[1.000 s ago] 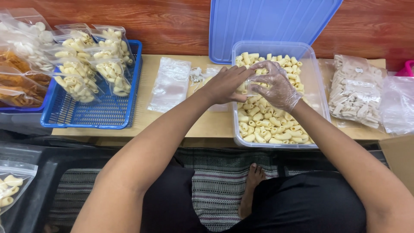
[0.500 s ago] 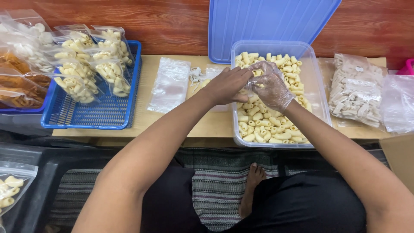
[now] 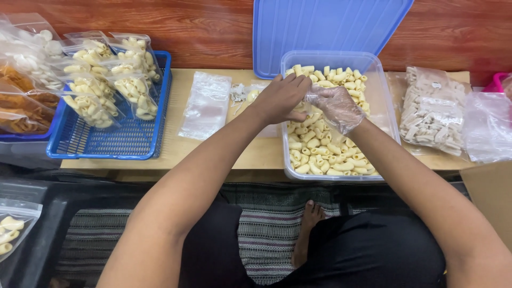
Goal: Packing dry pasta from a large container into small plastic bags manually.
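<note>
While both meet over the tub (image 3: 381, 106) | left hand (image 3: 280, 98) curled, hold unclear | gloved right hand (image 3: 336, 106) half-open above macaroni (image 3: 320, 152)

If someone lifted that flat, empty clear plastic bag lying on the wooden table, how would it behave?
The flat clear plastic bag probably droops limply: it looks thin and wrinkled. Likely very light, since it appears empty. Its glossy film might slide easily on the smooth wooden table.

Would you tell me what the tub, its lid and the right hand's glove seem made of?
Tub: clear, slightly frosted plastic, contents visible through its walls. Lid: translucent blue plastic, smooth. Glove on the right hand: thin clear film, crinkled and glossy, probably polyethylene.
</note>
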